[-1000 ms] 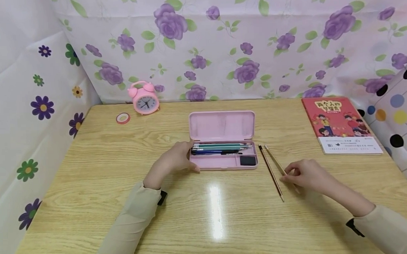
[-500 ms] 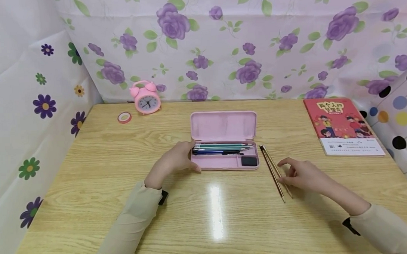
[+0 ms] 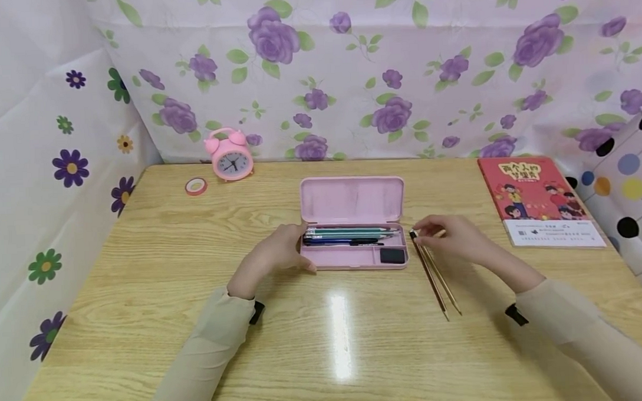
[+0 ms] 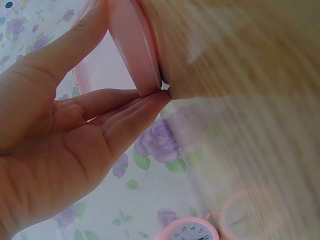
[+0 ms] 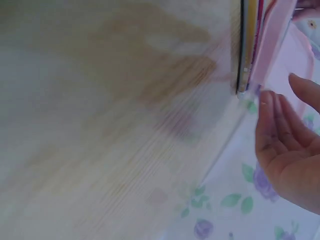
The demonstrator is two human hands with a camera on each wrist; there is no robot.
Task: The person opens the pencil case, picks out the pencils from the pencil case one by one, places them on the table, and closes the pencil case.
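A pink pencil case lies with its lid raised at the middle of the table. Inside are several pencils and pens and a black eraser. My left hand holds the case's left end, thumb at the front corner and fingers along the end, as the left wrist view also shows. Right of the case, a dark pencil and a gold pencil lie side by side, slanting, close at their top ends. My right hand hovers over those ends, thumb and fingers apart in the right wrist view.
A red book lies at the back right. At the back left stand a pink alarm clock and a small roll of tape. Flowered sheets hang behind the wooden table.
The gold pencil has been brought in beside the dark pencil and let go. My right hand has then moved up to the pencils' top ends. My left hand stays on the case.
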